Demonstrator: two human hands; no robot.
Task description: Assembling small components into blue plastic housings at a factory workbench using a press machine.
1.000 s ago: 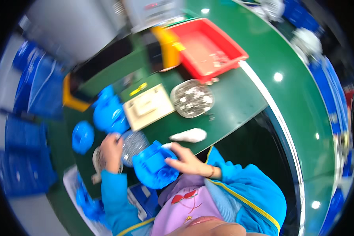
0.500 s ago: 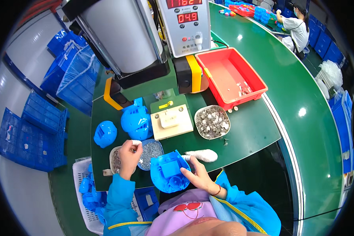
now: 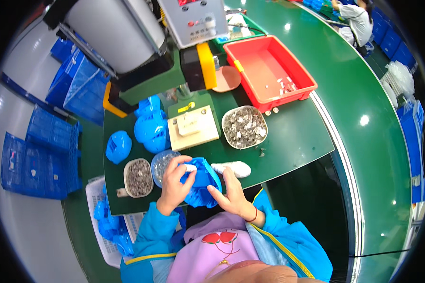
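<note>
Our right fingers [image 3: 217, 194] sensibly grasp the likely light, stiff blue shell [image 3: 203, 181] by its rim; whether our left fingers [image 3: 178, 163] grip, we cannot tell.

Shell [image 3: 202, 178] right of dish [image 3: 153, 167]; tray [image 3: 262, 66] behind bowl [image 3: 241, 147].

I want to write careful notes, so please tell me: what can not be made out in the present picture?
In the head view:
Left hand: its own fingers hide whether they pinch a small part.
Blue shell: the left hand covers some of its inside.
Loose pieces in the leftmost dish: too small to tell their shapes.
Control box: its upper part is cut off by the top edge.
</note>
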